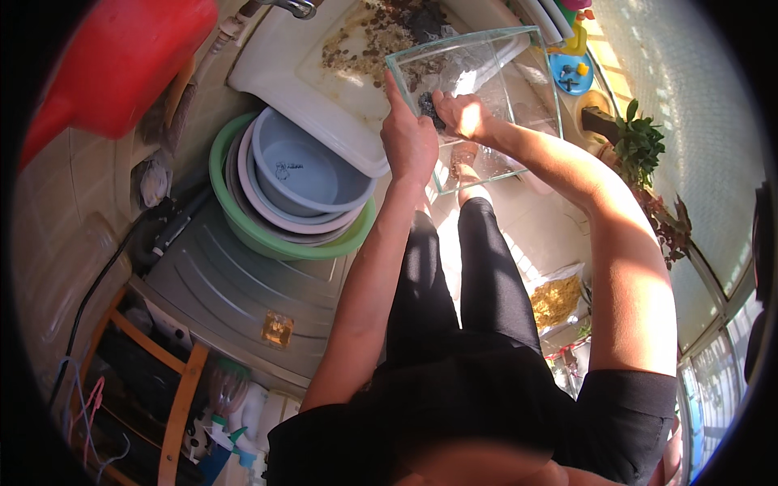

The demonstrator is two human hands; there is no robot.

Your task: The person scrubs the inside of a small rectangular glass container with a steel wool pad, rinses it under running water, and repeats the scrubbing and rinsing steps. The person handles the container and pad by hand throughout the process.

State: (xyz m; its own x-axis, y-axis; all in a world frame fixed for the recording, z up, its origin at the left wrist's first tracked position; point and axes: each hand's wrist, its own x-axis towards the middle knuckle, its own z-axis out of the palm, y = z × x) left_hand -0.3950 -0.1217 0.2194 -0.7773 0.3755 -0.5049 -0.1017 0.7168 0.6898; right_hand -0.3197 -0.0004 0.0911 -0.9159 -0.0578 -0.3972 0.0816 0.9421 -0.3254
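A clear glass tank (516,45) with greenish edges is tilted over the front of a white sink (285,73). My left hand (410,143) grips its near left edge, index finger stretched along the glass. In my right hand (465,115) is a dark, coarse scouring pad (429,110), pressed against the tank's wall near that same edge. Water drops and wet streaks cover parts of the glass. Brown pebbles and grit (371,48) lie spread over the sink bottom, partly seen through the tank.
Nested plastic basins (304,164) stand left of my arm on a grey ridged lid (243,304). A red plastic vessel (127,67) hangs close at upper left, near a metal faucet (296,7). To the right are a blue dish (571,73) and a leafy plant (641,146).
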